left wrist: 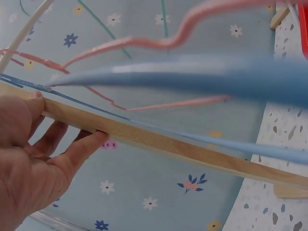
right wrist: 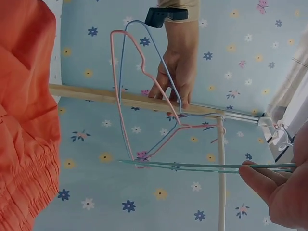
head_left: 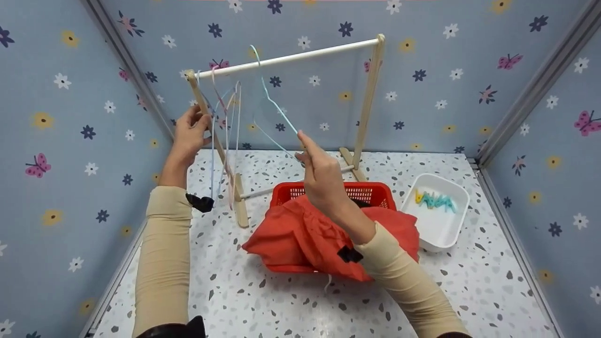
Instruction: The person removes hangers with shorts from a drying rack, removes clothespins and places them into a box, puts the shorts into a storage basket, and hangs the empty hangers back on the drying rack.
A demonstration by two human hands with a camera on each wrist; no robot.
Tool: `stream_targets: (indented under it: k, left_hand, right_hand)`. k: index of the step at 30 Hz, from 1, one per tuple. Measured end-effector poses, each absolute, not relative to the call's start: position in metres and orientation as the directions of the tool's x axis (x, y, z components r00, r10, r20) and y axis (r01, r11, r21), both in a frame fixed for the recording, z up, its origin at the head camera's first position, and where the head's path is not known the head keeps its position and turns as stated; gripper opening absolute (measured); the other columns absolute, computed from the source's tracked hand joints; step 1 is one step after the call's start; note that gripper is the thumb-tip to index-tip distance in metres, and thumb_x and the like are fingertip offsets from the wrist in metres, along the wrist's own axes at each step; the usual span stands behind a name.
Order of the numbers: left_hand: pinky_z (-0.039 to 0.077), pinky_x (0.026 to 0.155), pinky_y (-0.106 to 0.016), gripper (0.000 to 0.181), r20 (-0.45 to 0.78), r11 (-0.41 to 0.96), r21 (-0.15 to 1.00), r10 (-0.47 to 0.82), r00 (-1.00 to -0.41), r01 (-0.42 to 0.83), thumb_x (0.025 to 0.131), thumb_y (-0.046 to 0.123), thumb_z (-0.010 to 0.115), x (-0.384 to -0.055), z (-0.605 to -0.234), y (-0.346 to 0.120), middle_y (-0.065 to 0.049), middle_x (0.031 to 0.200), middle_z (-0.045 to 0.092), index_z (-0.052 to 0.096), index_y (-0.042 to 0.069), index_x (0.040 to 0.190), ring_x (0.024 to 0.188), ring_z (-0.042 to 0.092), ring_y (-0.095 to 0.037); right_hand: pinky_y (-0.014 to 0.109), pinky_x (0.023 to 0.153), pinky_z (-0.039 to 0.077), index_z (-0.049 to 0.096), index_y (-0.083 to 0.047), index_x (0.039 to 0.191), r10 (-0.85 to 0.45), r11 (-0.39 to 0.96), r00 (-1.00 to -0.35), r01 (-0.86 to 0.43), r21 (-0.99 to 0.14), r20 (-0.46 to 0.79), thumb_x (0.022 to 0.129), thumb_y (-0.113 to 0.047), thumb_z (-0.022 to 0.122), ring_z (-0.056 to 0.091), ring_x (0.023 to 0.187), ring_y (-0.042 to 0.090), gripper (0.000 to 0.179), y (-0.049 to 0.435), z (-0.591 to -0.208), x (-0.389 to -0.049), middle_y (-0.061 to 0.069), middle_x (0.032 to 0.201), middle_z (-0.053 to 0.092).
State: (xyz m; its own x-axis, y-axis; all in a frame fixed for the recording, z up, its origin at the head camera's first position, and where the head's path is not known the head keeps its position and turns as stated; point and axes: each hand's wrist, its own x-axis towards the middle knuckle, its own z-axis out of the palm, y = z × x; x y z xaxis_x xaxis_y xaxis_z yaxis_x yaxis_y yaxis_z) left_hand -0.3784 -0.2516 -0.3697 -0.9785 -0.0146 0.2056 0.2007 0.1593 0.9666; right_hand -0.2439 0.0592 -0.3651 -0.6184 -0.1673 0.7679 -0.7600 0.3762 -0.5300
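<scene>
The left hand [head_left: 189, 134] grips the wooden post [left wrist: 144, 137] at the rack's left end, thumb and fingertips on its sides. A pink hanger [right wrist: 114, 62] and a blue hanger [right wrist: 161, 52] hang from the white rod [head_left: 310, 54] near that post. The right hand [head_left: 324, 176] pinches a teal hanger [head_left: 281, 110] by its wire, right of the other hangers. The teal hook crosses the rod; whether it rests on it I cannot tell. Seen edge-on in the right wrist view, the teal hanger has nothing hung on it.
Below the right hand, red cloth [head_left: 296, 230] with a gathered band spills over a red basket [head_left: 281, 188]. Right of it, a white tray [head_left: 462, 202] holds several teal and yellow clothespins [head_left: 436, 202]. Flowered panels [head_left: 554, 155] enclose the speckled table [head_left: 225, 286].
</scene>
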Motion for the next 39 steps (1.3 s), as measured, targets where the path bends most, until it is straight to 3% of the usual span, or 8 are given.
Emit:
stream_targets:
  k: [6,11,17,20,23,27,30,39]
  left_hand:
    - [0.037,0.1,-0.057,0.046,0.191,0.166,0.968,0.001,-0.982,0.189,0.103,0.025,0.048,-0.369,-0.356,-0.242,-0.016,0.129,0.046,0.041,0.014,0.146,0.117,0.047,-0.028]
    - [0.038,0.099,-0.057,0.046,0.22,0.173,0.961,0.0,-0.975,0.217,0.101,0.03,0.049,-0.381,-0.367,-0.246,-0.013,0.127,0.047,0.043,0.018,0.146,0.115,0.047,-0.026]
    - [0.041,0.096,-0.056,0.049,0.25,0.17,0.955,-0.018,-0.968,0.243,0.101,0.031,0.049,-0.38,-0.372,-0.247,-0.012,0.125,0.048,0.042,0.016,0.146,0.113,0.048,-0.026]
    - [0.042,0.096,-0.054,0.05,0.253,0.159,0.956,-0.016,-0.967,0.248,0.101,0.03,0.049,-0.378,-0.375,-0.246,-0.015,0.127,0.046,0.04,0.014,0.147,0.115,0.049,-0.029]
    - [0.043,0.096,-0.053,0.05,0.249,0.155,0.957,-0.009,-0.968,0.245,0.101,0.029,0.049,-0.378,-0.376,-0.244,-0.016,0.128,0.046,0.039,0.014,0.148,0.116,0.048,-0.03]
    - [0.041,0.098,-0.053,0.049,0.243,0.161,0.957,0.002,-0.97,0.24,0.101,0.029,0.049,-0.378,-0.375,-0.242,-0.016,0.13,0.045,0.039,0.016,0.148,0.117,0.047,-0.028]
    - [0.04,0.099,-0.052,0.049,0.231,0.17,0.959,0.008,-0.973,0.229,0.101,0.03,0.048,-0.377,-0.374,-0.242,-0.016,0.132,0.045,0.039,0.017,0.148,0.12,0.046,-0.028]
    - [0.036,0.102,-0.054,0.05,0.197,0.151,0.969,-0.002,-0.98,0.195,0.103,0.025,0.047,-0.365,-0.359,-0.244,-0.016,0.13,0.043,0.034,0.014,0.15,0.121,0.044,-0.03]
  right_hand:
    - [0.025,0.096,0.043,0.045,0.006,0.14,-0.207,0.483,-0.632,-0.729,-0.484,0.747,0.103,-0.002,0.044,0.059,0.115,0.018,0.038,0.049,-0.368,-0.253,0.018,0.136,0.053]
    - [0.027,0.1,0.04,0.047,0.006,0.138,-0.214,0.533,-0.611,-0.727,-0.433,0.762,0.102,-0.001,0.045,0.054,0.121,0.022,0.038,0.041,-0.382,-0.257,0.018,0.137,0.053]
    - [0.029,0.098,0.043,0.049,0.004,0.138,-0.295,0.585,-0.621,-0.718,-0.377,0.726,0.099,-0.003,0.048,0.052,0.124,0.026,0.04,0.036,-0.407,-0.254,0.018,0.137,0.052]
    - [0.031,0.09,0.049,0.055,0.001,0.133,-0.358,0.607,-0.629,-0.718,-0.339,0.69,0.096,-0.006,0.055,0.06,0.113,0.027,0.038,0.036,-0.418,-0.252,0.016,0.131,0.058]
    - [0.03,0.071,0.055,0.066,-0.004,0.115,-0.417,0.629,-0.615,-0.726,-0.276,0.669,0.096,-0.011,0.058,0.069,0.085,0.02,0.022,0.036,-0.424,-0.25,0.009,0.105,0.071]
    - [0.028,0.047,0.045,0.069,-0.011,0.086,-0.454,0.643,-0.607,-0.73,-0.231,0.652,0.097,-0.017,0.058,0.054,0.052,0.01,0.017,0.037,-0.427,-0.249,-0.003,0.063,0.059]
    - [0.026,0.046,0.041,0.068,-0.011,0.08,-0.48,0.624,-0.609,-0.743,-0.242,0.632,0.095,-0.017,0.06,0.048,0.049,0.008,0.018,0.039,-0.427,-0.249,-0.005,0.057,0.053]
    - [0.026,0.054,0.046,0.07,-0.011,0.081,-0.602,0.547,-0.583,-0.799,-0.251,0.545,0.093,-0.016,0.065,0.051,0.053,0.01,0.013,0.053,-0.425,-0.246,-0.003,0.06,0.057]
